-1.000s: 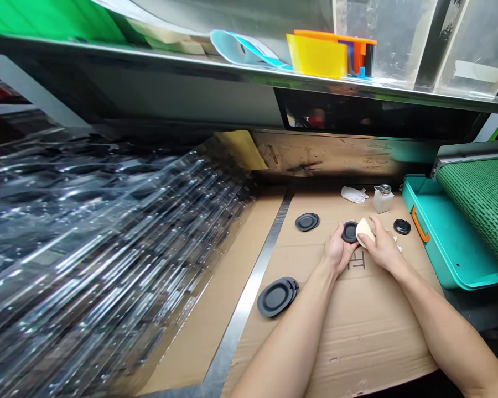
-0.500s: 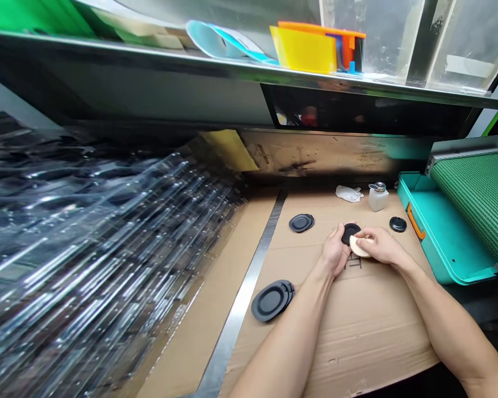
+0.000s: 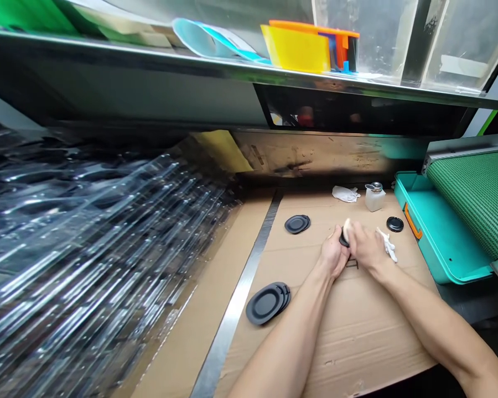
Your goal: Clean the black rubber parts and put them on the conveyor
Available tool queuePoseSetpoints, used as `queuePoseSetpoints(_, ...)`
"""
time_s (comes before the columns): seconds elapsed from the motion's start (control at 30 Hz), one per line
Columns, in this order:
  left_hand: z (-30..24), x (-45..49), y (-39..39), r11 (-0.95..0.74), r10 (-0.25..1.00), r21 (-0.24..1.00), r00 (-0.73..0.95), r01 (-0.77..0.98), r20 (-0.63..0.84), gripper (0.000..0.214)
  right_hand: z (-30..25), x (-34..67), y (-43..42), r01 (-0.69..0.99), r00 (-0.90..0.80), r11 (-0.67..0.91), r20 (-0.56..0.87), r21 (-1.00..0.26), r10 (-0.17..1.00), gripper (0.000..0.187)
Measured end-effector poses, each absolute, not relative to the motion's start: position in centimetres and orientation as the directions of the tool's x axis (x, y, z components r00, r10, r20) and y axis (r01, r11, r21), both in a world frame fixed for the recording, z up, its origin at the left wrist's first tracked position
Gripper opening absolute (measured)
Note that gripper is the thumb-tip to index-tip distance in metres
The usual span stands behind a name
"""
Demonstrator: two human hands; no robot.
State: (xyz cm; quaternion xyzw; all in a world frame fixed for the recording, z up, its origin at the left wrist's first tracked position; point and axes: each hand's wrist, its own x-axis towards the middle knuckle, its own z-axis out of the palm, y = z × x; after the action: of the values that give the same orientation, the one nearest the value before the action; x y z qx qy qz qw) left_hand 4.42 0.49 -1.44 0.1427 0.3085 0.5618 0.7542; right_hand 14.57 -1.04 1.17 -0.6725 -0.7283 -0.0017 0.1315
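A small black disc-like part [image 3: 343, 239] is in my left hand [image 3: 333, 251], whose fingers are wrapped round it. My right hand [image 3: 367, 246] grips a cream-coloured pad [image 3: 346, 228] and presses it against the part, covering much of it. On the cardboard [image 3: 336, 326], just right of that hand, lies a crumpled white cloth [image 3: 388, 245]. Flat black oval pieces lie overlapped in two groups: one group [image 3: 297, 224] behind and left of my hands, and another group [image 3: 268, 304] beside my left forearm. A glossy black round piece [image 3: 394, 224] rests farther right.
At the back stand a white pump bottle [image 3: 374, 199] and another white cloth [image 3: 346, 194]. A teal bin [image 3: 444, 243] sits at the right below a green conveyor belt [image 3: 477, 188]. Stacked clear plastic trays [image 3: 108, 249] fill the left. A metal shelf [image 3: 216, 66] crosses above.
My right hand has turned and moved left with the pad, which now stands tilted over the black part instead of beside it. The white cloth on the right has come into sight.
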Motion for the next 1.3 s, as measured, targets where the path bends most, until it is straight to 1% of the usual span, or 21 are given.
queuePoseSetpoints(0.07, -1.5, 4.4, 0.5, 0.351, 0.929, 0.57, 0.2, -0.743, -0.312, 0.032, 1.0, 14.6, -0.9, 0.977, 0.003, 0.038, 0.193, -0.21, 0.981, 0.042)
queuePoseSetpoints(0.2, -1.5, 4.2, 0.6, 0.362, 0.924, 0.558, 0.207, -0.747, -0.322, 0.032, 1.0, 14.6, -1.1, 0.969, -0.08, 0.123, 0.199, -0.215, 0.977, 0.039)
queuePoseSetpoints(0.3, -1.5, 4.2, 0.5, 0.373, 0.922, 0.564, 0.223, -0.737, -0.318, 0.032, 1.0, 14.6, -1.4, 0.973, 0.008, 0.037, 0.194, -0.229, 0.981, 0.038)
queuePoseSetpoints(0.43, -1.3, 4.2, 0.5, 0.396, 0.915, 0.576, 0.255, -0.715, -0.313, 0.033, 1.1, 15.1, -1.2, 0.958, -0.061, 0.117, 0.212, -0.26, 0.975, 0.037)
queuePoseSetpoints(0.57, -1.0, 3.3, 0.8, 0.386, 0.919, 0.599, 0.237, -0.701, -0.315, 0.031, 1.7, 17.1, -0.3, 0.922, 0.14, -0.035, 0.246, -0.385, 0.959, 0.038)
queuePoseSetpoints(0.63, -0.7, 2.6, 1.1, 0.376, 0.922, 0.582, 0.231, -0.722, -0.31, 0.032, 1.8, 18.0, -0.2, 0.893, 0.18, -0.04, 0.275, -0.448, 0.945, 0.039)
queuePoseSetpoints(0.7, -0.3, 1.7, 1.3, 0.363, 0.926, 0.537, 0.229, -0.761, -0.302, 0.035, 1.5, 18.4, -0.2, 0.875, 0.18, -0.024, 0.278, -0.483, 0.944, 0.04)
queuePoseSetpoints(0.77, 0.3, 1.0, 1.2, 0.361, 0.927, 0.479, 0.252, -0.8, -0.277, 0.04, 1.1, 18.5, -0.2, 0.865, 0.131, 0.027, 0.277, -0.501, 0.952, 0.041)
queuePoseSetpoints(0.8, 0.6, 0.8, 1.1, 0.36, 0.928, 0.454, 0.265, -0.815, -0.261, 0.04, 0.9, 18.4, -0.3, 0.859, 0.082, 0.081, 0.293, -0.505, 0.953, 0.042)
queuePoseSetpoints(0.87, 1.1, 0.5, 0.8, 0.367, 0.927, 0.418, 0.29, -0.831, -0.238, 0.036, 0.7, 18.3, -0.3, 0.856, -0.028, 0.21, 0.364, -0.472, 0.931, 0.046)
queuePoseSetpoints(0.9, 1.4, 0.4, 0.7, 0.378, 0.923, 0.408, 0.305, -0.831, -0.235, 0.033, 0.8, 18.3, -0.4, 0.867, -0.068, 0.253, 0.4, -0.429, 0.914, 0.049)
queuePoseSetpoints(0.93, 1.6, 0.4, 0.5, 0.394, 0.917, 0.4, 0.322, -0.828, -0.236, 0.032, 1.0, 18.4, -0.5, 0.891, -0.087, 0.259, 0.421, -0.373, 0.903, 0.051)
queuePoseSetpoints(0.97, 1.8, 0.4, 0.4, 0.416, 0.907, 0.394, 0.344, -0.82, -0.242, 0.033, 1.3, 18.6, -0.6, 0.924, -0.078, 0.223, 0.419, -0.311, 0.905, 0.051)
queuePoseSetpoints(1.03, 2.0, 0.3, 0.3, 0.46, 0.886, 0.382, 0.386, -0.801, -0.257, 0.039, 2.0, 19.2, -0.9, 0.98, 0.002, 0.068, 0.353, -0.187, 0.936, 0.043)
queuePoseSetpoints(1.1, 2.1, 0.2, 0.3, 0.485, 0.872, 0.372, 0.407, -0.792, -0.272, 0.046, 2.6, 19.8, -1.1, 0.993, 0.092, -0.072, 0.234, -0.094, 0.968, 0.036)
queuePoseSetpoints(1.13, 2.1, 0.2, 0.3, 0.493, 0.867, 0.365, 0.412, -0.79, -0.28, 0.049, 2.8, 20.1, -1.1, 0.992, 0.115, -0.106, 0.166, -0.067, 0.979, 0.035)
queuePoseSetpoints(1.23, 2.2, 0.1, 0.3, 0.511, 0.854, 0.328, 0.426, -0.795, -0.297, 0.053, 3.0, 20.9, -0.9, 0.993, 0.092, -0.093, -0.008, -0.066, 0.996, 0.03)
queuePoseSetpoints(1.3, 2.4, 0.1, 0.3, 0.52, 0.847, 0.3, 0.436, -0.8, -0.306, 0.056, 3.0, 21.3, -0.7, 0.995, 0.053, -0.057, -0.048, -0.081, 0.997, 0.025)
